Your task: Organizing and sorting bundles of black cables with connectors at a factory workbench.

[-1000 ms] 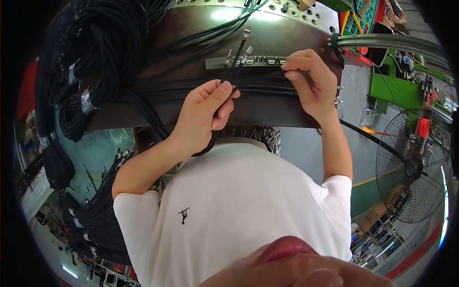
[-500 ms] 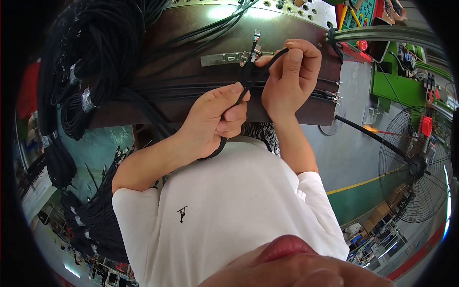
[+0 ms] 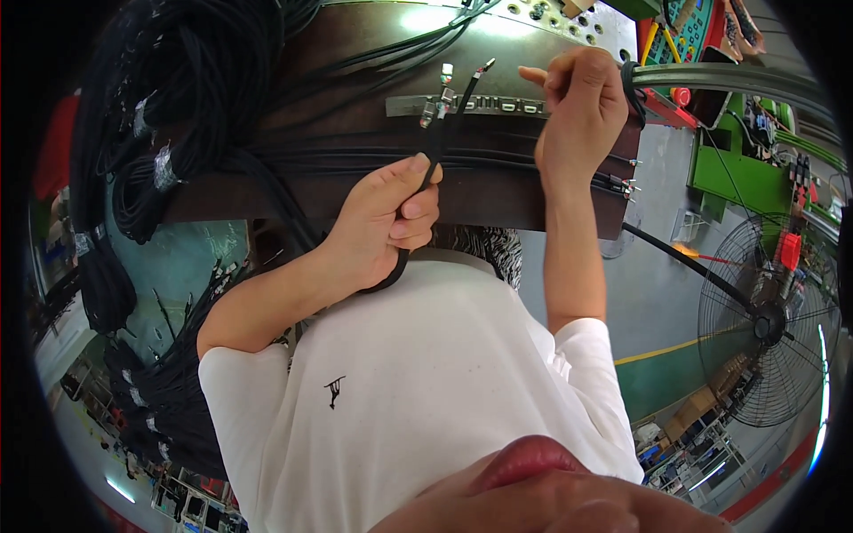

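Observation:
My left hand [image 3: 391,206] is closed round a small bunch of black cables [image 3: 434,147] near their ends, in front of my chest. Above the fist, the cable ends fan out. Small metal connectors [image 3: 444,95] tip some of them, and one thin end [image 3: 484,67] leans to the right. My right hand [image 3: 582,111] hovers above the right part of the table, apart from the cables. One finger points left and the others are loosely bent, with nothing visible in them. Behind the cable ends lies a metal strip with rectangular slots [image 3: 508,106], close to my right hand.
Black cables [image 3: 293,160] run across the dark brown table [image 3: 355,200], their connector ends [image 3: 628,188] at its right edge. Large black cable coils [image 3: 191,80] hang at the left. A perforated metal plate [image 3: 555,19] lies at the back. A floor fan [image 3: 768,322] stands right.
My right hand has let go of one black cable end and moved right and slightly up. The freed end now stands upright, leaning right. My left hand has shifted slightly left, still gripping the cables.

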A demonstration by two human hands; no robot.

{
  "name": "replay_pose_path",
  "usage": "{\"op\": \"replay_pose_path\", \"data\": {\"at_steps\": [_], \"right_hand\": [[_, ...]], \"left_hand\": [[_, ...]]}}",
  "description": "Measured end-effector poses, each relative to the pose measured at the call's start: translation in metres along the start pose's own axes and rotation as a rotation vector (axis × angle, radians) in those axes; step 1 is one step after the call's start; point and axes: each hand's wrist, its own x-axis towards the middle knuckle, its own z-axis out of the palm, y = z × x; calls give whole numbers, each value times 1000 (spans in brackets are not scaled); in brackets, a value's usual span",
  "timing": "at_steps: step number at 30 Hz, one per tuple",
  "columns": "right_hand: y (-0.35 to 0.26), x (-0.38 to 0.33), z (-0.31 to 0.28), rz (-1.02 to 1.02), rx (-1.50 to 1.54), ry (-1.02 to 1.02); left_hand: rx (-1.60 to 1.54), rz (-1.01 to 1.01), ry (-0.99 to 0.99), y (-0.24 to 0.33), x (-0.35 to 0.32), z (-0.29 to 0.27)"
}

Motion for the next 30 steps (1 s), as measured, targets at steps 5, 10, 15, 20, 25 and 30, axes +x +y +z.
{"op": "replay_pose_path", "data": {"at_steps": [5,10,15,20,25,30], "right_hand": [[3,14,-11,-651,-873,-213],[-21,-15,-8,-829,-923,-631],[-58,15,-67,-949,-1271,-428],[-50,-8,-56,-534,-1365,-510],[-1,-69,68,-616,-760,-699],[8,-67,69,-715,-768,-716]], "left_hand": [[141,120,148,3,-8,5],[338,131,198,2,-5,22],[886,73,172,36,-29,15],[1194,390,380,80,-41,-18],[1277,694,357,65,-8,-31],[992,780,335,60,-12,-42]]}}
